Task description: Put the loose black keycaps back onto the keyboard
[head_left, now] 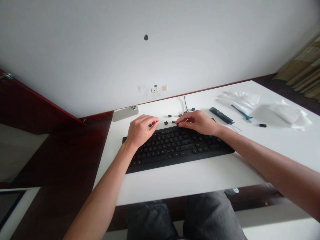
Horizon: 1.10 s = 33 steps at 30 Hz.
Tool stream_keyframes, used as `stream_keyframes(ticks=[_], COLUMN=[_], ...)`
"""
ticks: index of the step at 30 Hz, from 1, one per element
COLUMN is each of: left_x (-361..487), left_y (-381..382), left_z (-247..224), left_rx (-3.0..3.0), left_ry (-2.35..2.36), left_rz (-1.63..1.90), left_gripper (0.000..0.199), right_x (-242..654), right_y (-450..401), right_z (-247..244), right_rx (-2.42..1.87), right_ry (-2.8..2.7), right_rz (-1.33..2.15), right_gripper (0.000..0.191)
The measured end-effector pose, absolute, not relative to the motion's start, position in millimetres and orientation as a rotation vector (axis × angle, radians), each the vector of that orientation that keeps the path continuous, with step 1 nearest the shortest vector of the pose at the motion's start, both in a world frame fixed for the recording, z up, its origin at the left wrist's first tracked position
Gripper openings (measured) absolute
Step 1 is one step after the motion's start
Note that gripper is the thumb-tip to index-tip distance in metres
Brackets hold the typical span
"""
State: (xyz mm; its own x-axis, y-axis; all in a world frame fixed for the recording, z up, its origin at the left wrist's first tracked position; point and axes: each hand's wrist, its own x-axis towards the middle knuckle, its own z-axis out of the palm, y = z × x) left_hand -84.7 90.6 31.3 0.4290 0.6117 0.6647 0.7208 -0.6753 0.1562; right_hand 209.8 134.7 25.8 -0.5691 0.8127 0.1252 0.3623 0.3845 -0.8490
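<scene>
A black keyboard (165, 146) lies on the white table, with some of its keys gone from the back part. My left hand (141, 130) is over its back left edge, thumb and fingers brought together in a pinch. Something small and dark shows in the gap between those fingers, too hidden to name. My right hand (196, 122) reaches over the keyboard's back edge, its thumb and forefinger pinched on a small black keycap (177, 124). Several loose keycaps (170, 116) are scattered on the table just behind the keyboard.
A phone (125, 113) lies at the table's back left. To the right are a dark strip-shaped object (221, 115), a blue tool (242, 112), a small black piece (262, 125) and crumpled clear plastic (285, 115). A cable (185, 103) runs toward the wall.
</scene>
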Motion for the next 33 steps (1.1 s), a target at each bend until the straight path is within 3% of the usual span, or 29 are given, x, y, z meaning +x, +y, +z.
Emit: stream_keyframes(ticks=[9,18,33], left_x=[-99.5,-110.0,-110.4], left_y=[82.3,84.4,80.8], left_z=[28.8,10.0,19.2], left_rx=[-2.462,-2.439,-2.446], left_ry=[-1.256,-1.620,-1.690], left_rz=[-0.921,-1.241,-1.342], left_gripper=[0.015,0.013,0.023], right_x=[209.4,207.4,214.7], right_y=[129.5,122.0,125.9], right_z=[27.4,27.9,34.9], right_rx=[-1.032,-0.957,-0.836], right_ry=[-2.226,-2.376,-2.426], right_rz=[1.099,1.070,1.034], right_gripper=[0.026,0.025,0.023])
